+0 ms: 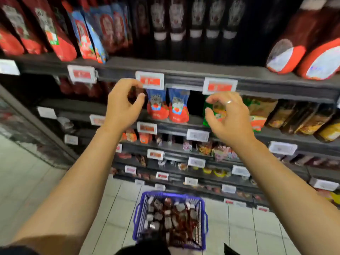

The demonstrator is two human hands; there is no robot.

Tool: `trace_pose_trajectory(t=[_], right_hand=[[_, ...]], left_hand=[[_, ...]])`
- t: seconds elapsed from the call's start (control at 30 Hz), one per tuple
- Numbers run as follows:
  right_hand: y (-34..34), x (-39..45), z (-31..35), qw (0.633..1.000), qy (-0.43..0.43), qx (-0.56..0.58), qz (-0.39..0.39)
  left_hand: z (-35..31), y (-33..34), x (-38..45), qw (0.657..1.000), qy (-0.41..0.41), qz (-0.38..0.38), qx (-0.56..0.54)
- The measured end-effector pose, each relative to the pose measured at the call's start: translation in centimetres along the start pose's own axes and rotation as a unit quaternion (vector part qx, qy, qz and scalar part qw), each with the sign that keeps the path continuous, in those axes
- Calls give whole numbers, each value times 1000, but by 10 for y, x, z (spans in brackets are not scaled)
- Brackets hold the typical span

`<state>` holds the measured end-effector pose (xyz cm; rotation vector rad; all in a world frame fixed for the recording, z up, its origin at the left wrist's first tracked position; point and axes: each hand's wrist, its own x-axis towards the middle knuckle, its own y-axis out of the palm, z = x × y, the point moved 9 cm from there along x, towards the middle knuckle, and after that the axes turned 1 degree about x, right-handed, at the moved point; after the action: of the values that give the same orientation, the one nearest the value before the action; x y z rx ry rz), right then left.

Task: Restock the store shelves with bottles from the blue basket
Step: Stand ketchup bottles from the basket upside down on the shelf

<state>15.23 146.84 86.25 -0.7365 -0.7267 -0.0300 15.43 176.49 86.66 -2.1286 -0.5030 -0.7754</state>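
The blue basket (203, 207) stands on the tiled floor below me, filled with several dark sauce bottles (171, 216) with white caps. Both hands are raised in front of the second shelf (184, 124). My left hand (122, 107) hovers with loosely curled fingers just left of two blue-and-red pouches (168, 107), in front of dark red bottles (135, 93) on that shelf; nothing is plainly in its grip. My right hand (229, 116), with a ring on one finger, hovers with relaxed curled fingers before a green packet (217, 111) and holds nothing.
The top shelf (184, 70) carries upside-down dark bottles (176, 21) and red pouches (51, 28). A dark gap (196, 105) lies between the pouches and the green packet. Price tags (150, 80) line the shelf edges. Lower shelves hold small packets. Tiled floor (27, 173) lies to the left.
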Motion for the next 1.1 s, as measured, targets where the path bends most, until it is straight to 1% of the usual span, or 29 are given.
trace_pose_trajectory(t=[0.03, 0.1, 0.13, 0.2, 0.23, 0.3, 0.33, 0.4, 0.47, 0.57, 0.63, 0.7, 0.77, 0.87, 0.93, 1.03, 1.1], right_hand=[[10, -20, -5, 1000, 3, 11, 20], [39, -63, -23, 995, 38, 18, 91], [57, -88, -36, 987, 74, 20, 140], [95, -148, -64, 956, 168, 14, 240], [112, -181, -75, 935, 215, 8, 282], [138, -247, -90, 888, 305, -4, 344], [148, -278, -96, 866, 341, -7, 365], [164, -330, -103, 825, 387, -22, 411], [177, -365, -107, 792, 405, -44, 454], [190, -390, -114, 776, 417, -56, 469], [200, -400, -122, 751, 450, -57, 480], [216, -408, -133, 733, 451, -59, 505], [237, -418, -149, 717, 437, -70, 539], [277, -441, -176, 704, 368, -83, 602], [305, -465, -195, 676, 310, -91, 662], [348, -493, -233, 649, 231, -92, 719], [376, -504, -265, 640, 207, -100, 733]], left_hand=[[5, 4, -21, 1000, -8, 14, 0], [23, 18, -67, 997, -49, 61, -10], [37, 28, -95, 992, -86, 92, -22], [72, 51, -158, 969, -185, 163, -25], [91, 64, -196, 945, -249, 210, -24], [121, 91, -280, 873, -375, 305, -64], [129, 101, -319, 843, -415, 334, -78], [138, 107, -387, 802, -467, 364, -75], [143, 109, -442, 770, -505, 386, -53], [144, 115, -502, 729, -543, 417, -28], [142, 124, -533, 698, -560, 446, -11], [142, 136, -563, 668, -587, 458, -4], [141, 153, -585, 649, -602, 464, 3], [141, 189, -618, 631, -629, 455, -1], [143, 218, -639, 620, -647, 444, -10], [155, 267, -666, 629, -662, 408, -6], [161, 304, -685, 641, -669, 376, -21]])
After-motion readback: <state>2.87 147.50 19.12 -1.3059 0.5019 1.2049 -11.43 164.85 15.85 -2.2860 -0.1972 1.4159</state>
